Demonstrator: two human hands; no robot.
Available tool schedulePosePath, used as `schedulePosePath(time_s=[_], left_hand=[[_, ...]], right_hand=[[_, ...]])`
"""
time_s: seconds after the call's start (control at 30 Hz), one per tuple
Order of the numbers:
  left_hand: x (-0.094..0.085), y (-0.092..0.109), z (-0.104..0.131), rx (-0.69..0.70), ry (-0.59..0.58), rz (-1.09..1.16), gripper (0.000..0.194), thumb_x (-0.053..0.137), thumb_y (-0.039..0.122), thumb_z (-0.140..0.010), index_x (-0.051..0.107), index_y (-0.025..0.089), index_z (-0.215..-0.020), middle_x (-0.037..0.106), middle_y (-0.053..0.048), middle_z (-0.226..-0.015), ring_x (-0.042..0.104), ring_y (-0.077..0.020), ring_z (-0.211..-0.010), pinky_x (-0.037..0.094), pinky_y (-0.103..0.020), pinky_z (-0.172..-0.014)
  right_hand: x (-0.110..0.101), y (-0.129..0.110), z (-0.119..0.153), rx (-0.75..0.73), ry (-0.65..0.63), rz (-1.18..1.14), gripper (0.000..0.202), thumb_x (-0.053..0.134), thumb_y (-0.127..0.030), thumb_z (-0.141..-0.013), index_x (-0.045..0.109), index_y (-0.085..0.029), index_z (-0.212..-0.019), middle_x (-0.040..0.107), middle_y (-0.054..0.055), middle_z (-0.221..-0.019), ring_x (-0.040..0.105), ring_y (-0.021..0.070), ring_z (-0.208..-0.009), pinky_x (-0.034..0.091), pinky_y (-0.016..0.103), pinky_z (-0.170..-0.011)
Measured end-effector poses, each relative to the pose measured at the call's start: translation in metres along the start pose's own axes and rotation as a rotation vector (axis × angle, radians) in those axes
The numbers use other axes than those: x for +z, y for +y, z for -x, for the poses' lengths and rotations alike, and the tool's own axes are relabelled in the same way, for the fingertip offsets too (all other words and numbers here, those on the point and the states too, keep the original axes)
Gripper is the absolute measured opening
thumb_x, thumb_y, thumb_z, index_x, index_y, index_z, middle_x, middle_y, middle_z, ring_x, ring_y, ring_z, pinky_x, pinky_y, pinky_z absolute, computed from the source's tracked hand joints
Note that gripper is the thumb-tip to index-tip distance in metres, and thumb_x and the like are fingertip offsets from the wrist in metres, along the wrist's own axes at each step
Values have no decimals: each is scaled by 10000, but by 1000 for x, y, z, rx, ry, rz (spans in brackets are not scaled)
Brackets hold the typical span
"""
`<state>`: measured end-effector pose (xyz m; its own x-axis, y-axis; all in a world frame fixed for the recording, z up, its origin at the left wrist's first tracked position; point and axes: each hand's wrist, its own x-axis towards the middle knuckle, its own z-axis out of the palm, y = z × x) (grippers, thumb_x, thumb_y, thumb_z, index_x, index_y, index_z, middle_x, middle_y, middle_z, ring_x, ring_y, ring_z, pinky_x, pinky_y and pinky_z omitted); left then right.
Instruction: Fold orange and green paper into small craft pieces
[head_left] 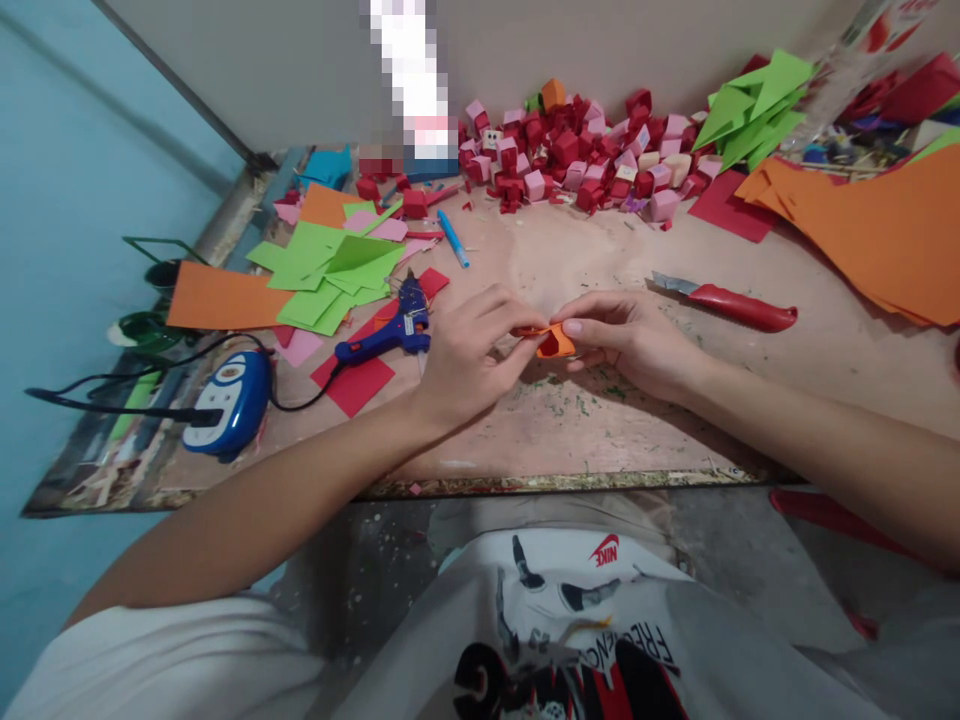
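Note:
Between my two hands is a small orange folded foam piece [564, 342], like a little box, with a dark opening on its near side. My left hand [480, 345] pinches its left edge between thumb and fingers. From the other side, my right hand [626, 335] grips the piece with the thumb on top. Both hands are just above the wooden table [525, 440]. Left of my left hand lies a blue glue gun [397, 325] on red foam sheets. A red utility knife [739, 303] rests to the right of my right hand.
Many red and pink foam cubes [562, 150] are heaped at the back. Green pieces [322, 265] lie at left, orange sheets [862, 235] at right. A blue pen [453, 238] lies behind my hands. The blue-and-white power strip [232, 400] sits at left with cords.

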<state>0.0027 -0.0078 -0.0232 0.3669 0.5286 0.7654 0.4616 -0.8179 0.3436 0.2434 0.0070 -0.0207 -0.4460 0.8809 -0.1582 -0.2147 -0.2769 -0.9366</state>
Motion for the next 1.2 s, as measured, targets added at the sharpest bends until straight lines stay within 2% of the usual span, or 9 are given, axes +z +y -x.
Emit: schedulePosePath(time_s=[0.23,0.4,0.5,0.6,0.77,0.93,1.03,1.2], left_hand=[[1,1,-2,-85,-36,71,115,778,101,-1028,807,211,-1016,844,-13,-959,777,-170,-895,602,-303,-826],[2,1,1,-76,-76,65,131,736,91,-1040,818,191,-1016,850,-29,-953,781,-162,-866,600,-286,-808],[3,2,2,-98,-111,57,121,748,94,-1030,824,188,-1024,853,-38,-966,783,-167,-869,592,-292,-808],[3,2,2,-182,-151,70,120,762,101,-1010,831,198,-1020,851,-32,-958,783,-172,-867,586,-295,-803],[4,3,1,-280,-155,137,122,787,146,-1002,840,215,-1087,874,-19,-993,789,-160,-848,607,-272,-795],[5,4,2,-263,-191,182,169,797,104,-993,839,205,-1122,893,-22,-1041,815,-153,-884,632,-258,-836],[6,5,3,-246,-192,171,174,786,103,-1004,828,211,-1134,890,-18,-1040,818,-155,-879,643,-269,-849],[6,6,4,-195,-174,156,176,788,114,-1030,803,203,-1180,892,-29,-1099,836,-156,-938,647,-270,-917]], right_hand=[[1,-1,1,18,-3,62,277,1092,-410,-785,913,-257,-932,866,40,-965,798,196,-818,715,335,-778],[1,-1,1,-198,71,411,156,984,-398,-884,908,-270,-931,882,62,-1006,799,253,-900,689,423,-877],[3,-1,4,-271,76,531,76,908,-356,-919,913,-284,-943,887,52,-1011,797,259,-899,683,425,-860],[5,-1,6,-270,41,547,100,886,-363,-946,908,-271,-979,882,52,-991,790,246,-844,679,410,-793],[8,-3,8,-253,15,581,160,891,-399,-961,882,-241,-934,872,58,-943,782,229,-787,661,389,-753],[8,-4,9,-228,-7,614,53,834,-249,-932,876,-223,-952,876,39,-899,791,211,-759,658,364,-761],[7,-2,10,-237,-23,614,108,780,-161,-919,866,-220,-949,887,37,-927,829,220,-824,661,347,-781],[7,2,11,-241,-12,600,90,805,-166,-915,859,-205,-975,857,21,-847,826,222,-787,657,336,-735]])
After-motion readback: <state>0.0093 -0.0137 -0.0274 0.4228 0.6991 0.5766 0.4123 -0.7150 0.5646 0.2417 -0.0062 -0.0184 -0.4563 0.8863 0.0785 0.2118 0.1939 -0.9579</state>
